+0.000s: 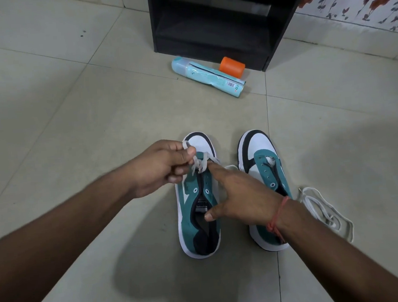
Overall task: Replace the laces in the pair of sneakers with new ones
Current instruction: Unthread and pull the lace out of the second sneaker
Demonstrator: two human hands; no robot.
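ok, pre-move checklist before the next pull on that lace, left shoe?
1. Left hand pinches lace: ok.
2. Right hand steadies left sneaker, thumb at its opening, fingers straight: ok.
3. Lace threaded only near the toe, upper eyelets bare: ok.
4. Lace free of knots: cannot tell, blurred.
5. Right sneaker unlaced: ok.
6. Loose lace on floor beside right sneaker, within reach: ok.

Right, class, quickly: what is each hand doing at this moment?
Left hand: fingers curled, pinching the lace at the left sneaker.
Right hand: open, fingers straight, resting on that sneaker.
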